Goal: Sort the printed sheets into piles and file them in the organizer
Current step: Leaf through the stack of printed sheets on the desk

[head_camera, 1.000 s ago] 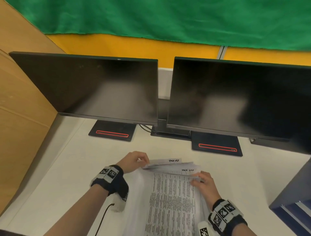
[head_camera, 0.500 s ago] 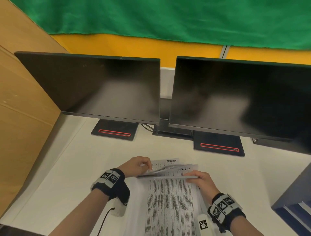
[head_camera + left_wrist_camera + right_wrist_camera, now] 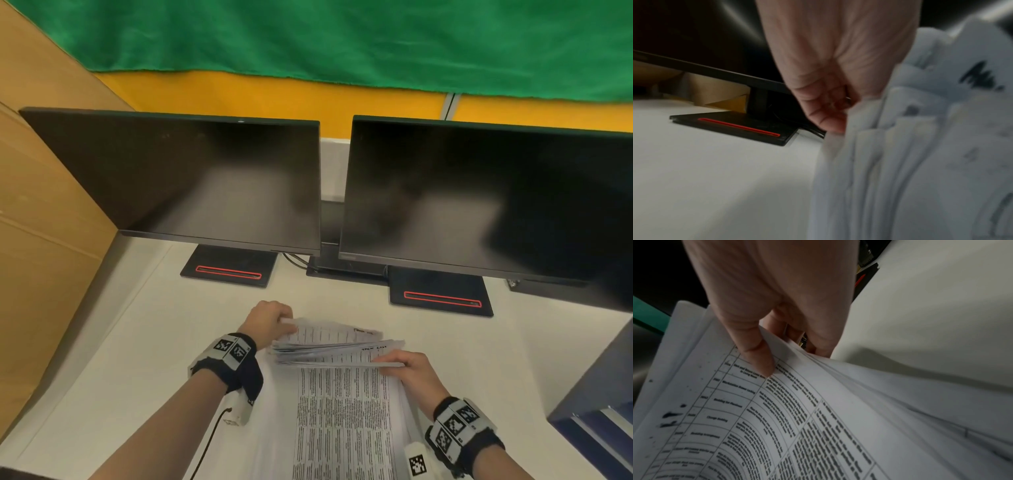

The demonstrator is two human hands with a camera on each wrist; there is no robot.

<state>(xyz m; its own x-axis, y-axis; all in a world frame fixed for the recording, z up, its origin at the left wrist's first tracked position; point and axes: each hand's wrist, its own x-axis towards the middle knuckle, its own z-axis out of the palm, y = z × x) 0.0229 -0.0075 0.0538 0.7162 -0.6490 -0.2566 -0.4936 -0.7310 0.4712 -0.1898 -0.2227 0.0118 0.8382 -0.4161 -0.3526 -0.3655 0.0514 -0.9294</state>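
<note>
A stack of printed sheets (image 3: pixel 346 404) with dense text tables is held above the white desk (image 3: pixel 137 342) near its front edge. My left hand (image 3: pixel 274 320) grips the stack's far left corner, fingers curled round the fanned edges (image 3: pixel 869 146). My right hand (image 3: pixel 407 368) pinches the far right corner, thumb on the top page (image 3: pixel 760 360) and fingers underneath. The far ends of the sheets (image 3: pixel 329 342) are fanned apart, some with handwritten headings. A dark blue organizer (image 3: pixel 603 411) stands at the lower right edge, with white sheets showing in a slot.
Two dark monitors (image 3: pixel 191 178) (image 3: pixel 486 202) on black stands with red stripes (image 3: pixel 227 272) (image 3: pixel 442 298) fill the back of the desk. A cardboard panel (image 3: pixel 44 240) walls the left side. A black cable (image 3: pixel 209 442) trails from my left wrist.
The far ends of the sheets have fanned out further between my hands. Both hands have kept their grip at the far corners, barely shifting.
</note>
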